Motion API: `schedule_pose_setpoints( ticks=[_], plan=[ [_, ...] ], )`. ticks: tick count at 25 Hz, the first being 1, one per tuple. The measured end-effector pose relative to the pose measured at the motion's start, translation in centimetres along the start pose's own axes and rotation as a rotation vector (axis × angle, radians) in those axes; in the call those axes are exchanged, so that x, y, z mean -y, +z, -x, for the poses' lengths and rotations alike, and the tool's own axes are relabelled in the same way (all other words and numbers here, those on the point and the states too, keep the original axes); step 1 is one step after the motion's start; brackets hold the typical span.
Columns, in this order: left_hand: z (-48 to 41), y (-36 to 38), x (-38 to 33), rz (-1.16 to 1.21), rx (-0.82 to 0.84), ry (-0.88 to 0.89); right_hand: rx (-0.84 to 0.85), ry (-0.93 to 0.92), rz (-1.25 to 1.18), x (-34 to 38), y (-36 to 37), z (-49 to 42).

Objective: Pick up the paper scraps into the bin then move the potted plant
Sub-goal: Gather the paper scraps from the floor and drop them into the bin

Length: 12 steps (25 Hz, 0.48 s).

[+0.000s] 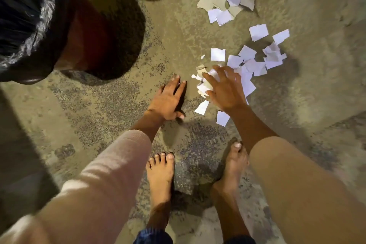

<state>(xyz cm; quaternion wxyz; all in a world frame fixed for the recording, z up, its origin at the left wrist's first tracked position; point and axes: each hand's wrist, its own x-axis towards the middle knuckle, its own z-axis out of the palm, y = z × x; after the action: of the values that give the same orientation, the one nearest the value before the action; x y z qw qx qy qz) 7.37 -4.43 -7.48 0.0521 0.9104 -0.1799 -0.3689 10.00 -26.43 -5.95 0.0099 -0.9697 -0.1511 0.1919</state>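
Right hand (225, 91) fingers (212, 79) curled, clutching wad of paper scraps (217, 54). Left hand (170, 99) flat, fingers straight, pressing floor (111, 109). Scraps likely light, limp: rake together, pinch bunch. Remainder scattered beyond; bin (29, 25) left.

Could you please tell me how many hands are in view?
2. The left hand lies flat on the mottled concrete floor, just left of the torn white paper scraps; the right hand grips a bunch of those scraps in the near pile. No more show.
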Motion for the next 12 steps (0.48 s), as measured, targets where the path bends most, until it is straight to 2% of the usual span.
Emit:
schedule_pose_setpoints(
  ticks=[4, 10, 12],
  plan=[
    [1.5, 0.8, 1.0, -0.123, 0.024, -0.047, 0.038, 0.170, -0.169, -0.1, 0.4, 2.9],
    [1.9, 2.1, 1.0, -0.160, -0.107, -0.122, -0.016, 0.548, -0.400, 0.4, 3.1, 6.6],
    [1.9, 2.5, 0.5, -0.137, -0.118, -0.183, -0.029, 0.607, -0.396, 0.7, 4.1, 8.3]
  ],
)
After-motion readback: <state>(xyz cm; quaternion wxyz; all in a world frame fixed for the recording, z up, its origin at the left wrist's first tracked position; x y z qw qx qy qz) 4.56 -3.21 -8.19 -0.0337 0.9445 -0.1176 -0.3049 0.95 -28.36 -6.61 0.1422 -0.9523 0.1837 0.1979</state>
